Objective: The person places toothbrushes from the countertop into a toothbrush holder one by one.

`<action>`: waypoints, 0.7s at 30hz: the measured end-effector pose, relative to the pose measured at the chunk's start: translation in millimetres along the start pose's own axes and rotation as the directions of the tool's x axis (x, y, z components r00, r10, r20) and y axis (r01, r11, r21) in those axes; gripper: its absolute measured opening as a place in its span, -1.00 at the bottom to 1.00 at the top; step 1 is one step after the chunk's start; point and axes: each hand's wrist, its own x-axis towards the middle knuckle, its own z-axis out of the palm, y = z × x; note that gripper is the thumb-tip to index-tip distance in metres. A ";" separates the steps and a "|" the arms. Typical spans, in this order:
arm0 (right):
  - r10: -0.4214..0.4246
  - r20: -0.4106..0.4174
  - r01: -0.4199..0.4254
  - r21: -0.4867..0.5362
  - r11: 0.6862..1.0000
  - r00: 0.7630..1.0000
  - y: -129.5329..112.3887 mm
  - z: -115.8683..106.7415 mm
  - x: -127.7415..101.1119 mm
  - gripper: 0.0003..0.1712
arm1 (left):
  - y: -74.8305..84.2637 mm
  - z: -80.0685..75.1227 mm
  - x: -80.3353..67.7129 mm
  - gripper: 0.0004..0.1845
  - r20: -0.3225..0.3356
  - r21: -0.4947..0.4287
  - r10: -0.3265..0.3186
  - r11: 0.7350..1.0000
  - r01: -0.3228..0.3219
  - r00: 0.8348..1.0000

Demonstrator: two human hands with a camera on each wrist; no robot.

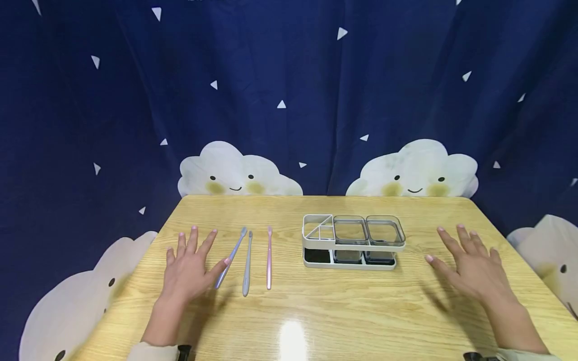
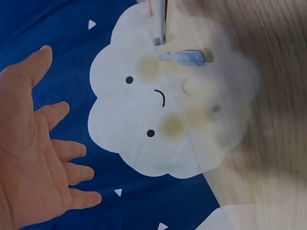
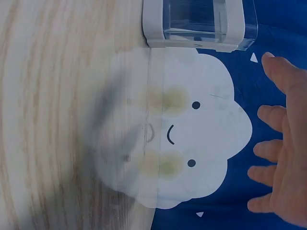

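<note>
Three toothbrushes lie side by side on the wooden table (image 1: 316, 306): a blue one (image 1: 231, 256), a grey one (image 1: 247, 263) and a pink one (image 1: 269, 256). My left hand (image 1: 191, 263) hovers flat beside them with fingers spread, its thumb close to the blue brush; the same hand (image 2: 33, 143) shows its open palm in the left wrist view. A white holder rack (image 1: 349, 243) with two clear cups (image 1: 384, 233) stands at mid table. My right hand (image 1: 467, 263) is spread flat to the right of the rack and holds nothing.
A dark blue curtain printed with smiling white clouds (image 1: 237, 173) hangs behind and around the table. The rack's clear cup (image 3: 206, 21) appears at the top of the right wrist view. A light glare (image 1: 292, 338) marks the table's near edge.
</note>
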 end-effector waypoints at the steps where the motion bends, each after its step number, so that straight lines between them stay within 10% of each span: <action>1: -0.011 -0.011 0.011 0.008 1.000 1.000 -0.4 0.0 0.0 -0.11 | -0.1 -0.1 0.0 -0.18 -0.004 -0.006 0.001 1.000 -0.001 1.000; 21: -0.069 -0.106 0.097 0.296 0.950 0.992 -16.8 10.5 10.7 -0.20 | 2.1 12.5 -2.6 -0.30 -0.072 -0.176 -0.034 0.984 0.021 0.997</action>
